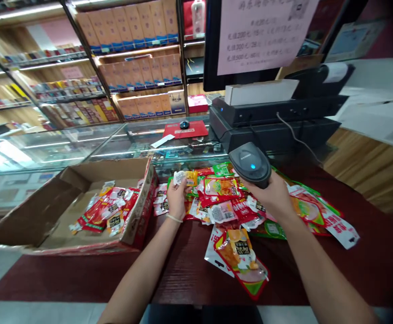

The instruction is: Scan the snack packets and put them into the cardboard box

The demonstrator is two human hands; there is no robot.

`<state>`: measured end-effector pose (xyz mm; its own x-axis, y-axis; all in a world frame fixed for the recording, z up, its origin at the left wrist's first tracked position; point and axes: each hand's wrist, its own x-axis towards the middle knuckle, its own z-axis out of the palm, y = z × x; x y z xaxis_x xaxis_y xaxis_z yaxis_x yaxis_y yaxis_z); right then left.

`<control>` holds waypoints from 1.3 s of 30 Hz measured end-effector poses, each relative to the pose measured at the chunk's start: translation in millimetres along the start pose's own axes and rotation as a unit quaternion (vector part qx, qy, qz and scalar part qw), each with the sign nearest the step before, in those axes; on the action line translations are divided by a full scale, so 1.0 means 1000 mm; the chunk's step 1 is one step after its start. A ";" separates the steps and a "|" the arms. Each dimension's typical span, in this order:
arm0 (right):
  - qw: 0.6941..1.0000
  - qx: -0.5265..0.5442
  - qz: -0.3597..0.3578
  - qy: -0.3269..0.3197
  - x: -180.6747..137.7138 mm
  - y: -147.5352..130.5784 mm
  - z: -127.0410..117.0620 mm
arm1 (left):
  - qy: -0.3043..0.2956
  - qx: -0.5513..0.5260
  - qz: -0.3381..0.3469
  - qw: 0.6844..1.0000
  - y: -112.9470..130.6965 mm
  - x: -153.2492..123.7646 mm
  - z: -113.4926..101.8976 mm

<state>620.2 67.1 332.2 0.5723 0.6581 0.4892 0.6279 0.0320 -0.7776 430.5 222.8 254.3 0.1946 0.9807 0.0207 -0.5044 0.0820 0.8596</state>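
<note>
My left hand (176,196) is closed on a small yellow snack packet (185,178), held up with its white label showing. My right hand (274,194) grips a black barcode scanner (251,164) with a blue light on top, its head pointing toward the packet. Below both hands a pile of red, green and orange snack packets (237,204) is spread over the dark red counter (186,274). One larger orange and red packet (242,258) lies nearest to me.
An open cardboard box (48,211) with several packets in it sits at the left. Behind the pile stand a black cash register (274,121), a monitor with a paper notice (260,31), a glass counter (82,144) and a red mouse pad with a mouse (185,128). Shelves of boxed goods (139,58) fill the back.
</note>
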 end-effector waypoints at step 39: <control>0.969 -0.023 0.045 -0.244 -0.048 0.022 0.040 | -0.057 0.180 0.139 0.972 0.098 -0.060 0.010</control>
<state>585.5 66.2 275.6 0.3158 0.9339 0.1676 0.6163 -0.0676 -0.7846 377.6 170.1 341.8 0.1952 0.9284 0.3163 -0.2277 -0.2708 0.9353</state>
